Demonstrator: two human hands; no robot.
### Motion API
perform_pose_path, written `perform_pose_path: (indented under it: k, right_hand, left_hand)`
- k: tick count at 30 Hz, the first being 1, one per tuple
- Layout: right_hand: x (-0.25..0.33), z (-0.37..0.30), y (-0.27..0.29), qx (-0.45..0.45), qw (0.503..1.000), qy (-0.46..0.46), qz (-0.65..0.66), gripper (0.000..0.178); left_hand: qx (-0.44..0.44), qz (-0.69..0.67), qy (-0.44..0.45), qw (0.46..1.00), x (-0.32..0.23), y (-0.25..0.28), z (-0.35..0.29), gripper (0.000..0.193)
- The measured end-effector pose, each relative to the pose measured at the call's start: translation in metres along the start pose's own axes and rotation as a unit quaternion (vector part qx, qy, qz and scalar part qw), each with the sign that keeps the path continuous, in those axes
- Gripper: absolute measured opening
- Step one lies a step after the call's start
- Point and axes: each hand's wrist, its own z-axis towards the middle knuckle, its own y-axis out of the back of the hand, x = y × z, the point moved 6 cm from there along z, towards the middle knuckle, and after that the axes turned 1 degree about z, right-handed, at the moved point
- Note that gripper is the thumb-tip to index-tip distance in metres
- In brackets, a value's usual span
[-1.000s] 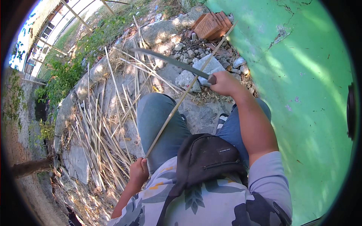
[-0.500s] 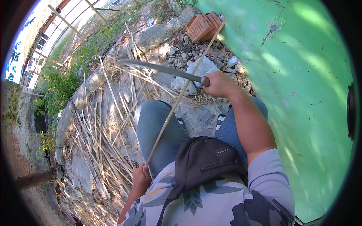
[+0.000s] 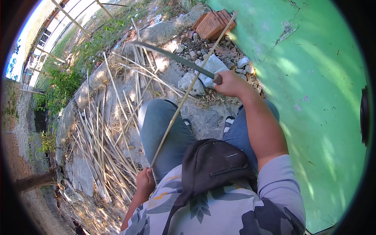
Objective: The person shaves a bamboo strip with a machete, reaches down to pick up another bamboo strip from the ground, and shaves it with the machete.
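Note:
My left hand (image 3: 145,181) is closed round the lower end of a long, thin bamboo strip (image 3: 171,123), near my left thigh. The strip slants up and away to the right, its far end close to the orange bricks. In my right hand (image 3: 230,83) is the handle of a long-bladed machete (image 3: 172,56), held out ahead of my right knee. Its dark blade points up and left, crossing the strip just beyond the handle; whether the two touch I cannot tell.
Many split bamboo strips (image 3: 102,150) lie heaped on the ground to the left. Ahead are stone chunks (image 3: 192,83), gravel and stacked orange hollow bricks (image 3: 213,25). A cracked green wall or floor surface (image 3: 313,105) fills the right side. A dark bag (image 3: 215,160) rests at my waist.
The machete blade has tilted, its tip swinging up and slightly right, and my right hand has shifted a little right. My left hand keeps its hold on the strip.

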Motion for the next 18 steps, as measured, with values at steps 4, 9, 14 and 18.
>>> perform_pose_path:
  k: [4,9,14,18]
  right_hand:
    - [0.051,-0.021,-0.021,0.016,0.968,0.176,-0.178,0.014]
    - [0.015,0.002,-0.015,0.03,0.99,0.093,-0.1,0.015]
    - [0.009,-0.002,-0.003,0.013,0.994,0.016,-0.104,0.019]
    - [0.051,-0.018,-0.015,0.036,0.982,0.079,-0.166,0.02]
  left_hand:
    - [0.011,-0.017,-0.003,1.0,-0.007,0.005,0.002,0.047]
    - [-0.004,-0.018,-0.023,1.0,-0.002,-0.002,0.005,0.048]
    - [-0.005,-0.024,-0.01,1.0,-0.002,-0.002,0.002,0.048]
    - [0.0,-0.026,-0.004,1.0,0.002,0.001,0.001,0.047]
